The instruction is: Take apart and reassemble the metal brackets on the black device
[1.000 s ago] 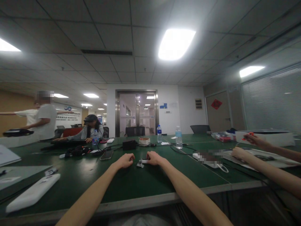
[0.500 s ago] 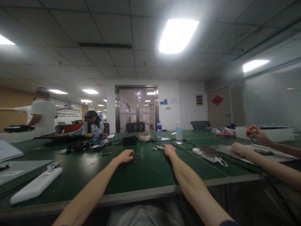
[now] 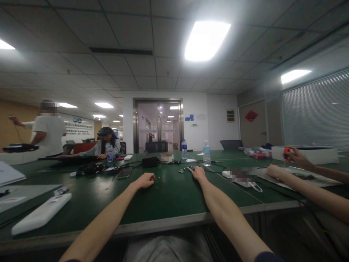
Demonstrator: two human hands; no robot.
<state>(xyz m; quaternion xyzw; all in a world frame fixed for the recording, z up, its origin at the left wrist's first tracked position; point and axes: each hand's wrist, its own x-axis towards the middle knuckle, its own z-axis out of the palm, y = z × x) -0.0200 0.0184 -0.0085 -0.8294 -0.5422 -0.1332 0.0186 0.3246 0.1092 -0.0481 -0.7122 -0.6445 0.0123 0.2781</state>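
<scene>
My right hand (image 3: 199,173) rests low over the green table (image 3: 169,203). Its fingers are closed on a small, pale, elongated thing (image 3: 190,169) whose kind I cannot make out. Just left of that lies a small greyish piece (image 3: 181,171), apart from my fingers. My left hand (image 3: 146,180) lies on the table with its fingers curled in, and nothing shows in it. A tiny light speck (image 3: 159,177) is on the table beside it. A dark phone (image 3: 124,173) lies to the left of my left hand.
Beyond my hands stand two water bottles (image 3: 206,154), a black box (image 3: 150,162) and a small open box (image 3: 167,157), with cables. A power strip (image 3: 240,178) lies to the right, near a co-worker's hands (image 3: 275,171). A white slab-like object (image 3: 42,213) lies left.
My right hand has shifted slightly to the right with the pale thing, which now slants differently and shows less. My left hand has stayed put.
</scene>
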